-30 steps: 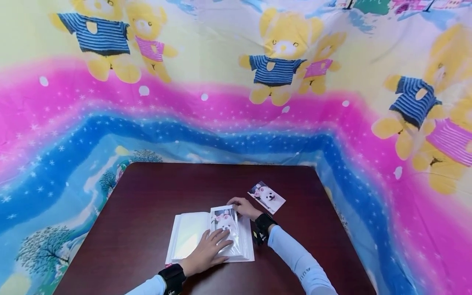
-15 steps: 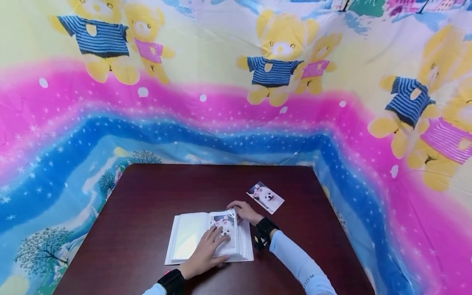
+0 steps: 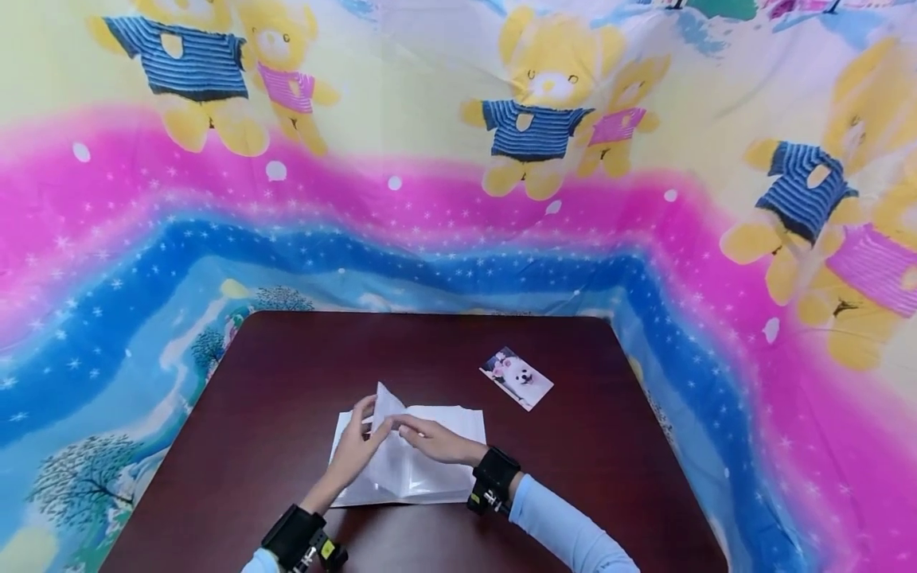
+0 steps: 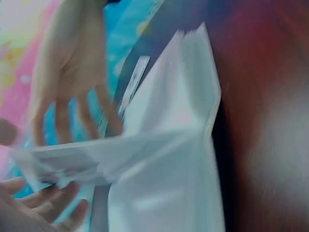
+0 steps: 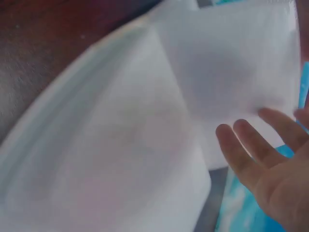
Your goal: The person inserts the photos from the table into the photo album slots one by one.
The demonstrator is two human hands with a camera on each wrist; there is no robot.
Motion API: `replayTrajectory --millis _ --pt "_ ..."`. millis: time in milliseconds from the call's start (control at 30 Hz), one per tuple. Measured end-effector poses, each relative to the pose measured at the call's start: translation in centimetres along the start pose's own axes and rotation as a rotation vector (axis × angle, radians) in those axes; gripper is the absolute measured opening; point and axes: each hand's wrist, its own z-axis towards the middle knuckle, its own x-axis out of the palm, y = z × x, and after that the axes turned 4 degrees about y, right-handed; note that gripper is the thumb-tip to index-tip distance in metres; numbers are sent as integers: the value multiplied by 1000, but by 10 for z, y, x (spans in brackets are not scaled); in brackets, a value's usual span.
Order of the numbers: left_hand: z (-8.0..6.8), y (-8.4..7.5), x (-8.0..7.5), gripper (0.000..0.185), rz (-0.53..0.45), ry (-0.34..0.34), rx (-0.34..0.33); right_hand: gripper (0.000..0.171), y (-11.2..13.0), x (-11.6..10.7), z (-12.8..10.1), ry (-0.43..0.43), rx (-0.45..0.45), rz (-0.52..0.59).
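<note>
A white photo album [image 3: 447,469] lies spread on the table, one pocket page [image 3: 390,406] standing up from it. My left hand [image 3: 354,446] is at the page's outer edge, its fingers on the far side and thumb on the other. In the left wrist view, the left fingers [image 4: 53,208] lie along the page [image 4: 106,154], where a dark picture shows through. My right hand [image 3: 440,442] touches the page's other side near the same edge; in the right wrist view its fingers [image 5: 241,154] are spread and fairly straight against the sheet.
A loose photo [image 3: 517,378] of a white dog with pink flowers lies beyond the album to the right. The dark brown table [image 3: 301,358] has rounded far corners. A cloth [image 3: 401,215] printed with bears hangs around its back and sides.
The dog-photo page, flat under my left hand earlier, now stands up and swings left. My left hand has moved from pressing it to its edge; my right hand has moved left.
</note>
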Motion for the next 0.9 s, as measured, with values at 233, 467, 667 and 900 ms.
replayTrajectory --millis 233,467,667,900 --pt "-9 31 -18 52 368 -2 -59 35 -18 0 -20 -120 12 -154" --pt "-26 54 -7 37 684 -71 124 28 -48 -18 -51 -237 22 -254" --pt "-13 56 21 28 709 -134 499 23 -66 -44 -67 -326 4 -135" --pt "-6 46 64 34 721 90 577 17 -102 -108 -82 -673 231 -274"
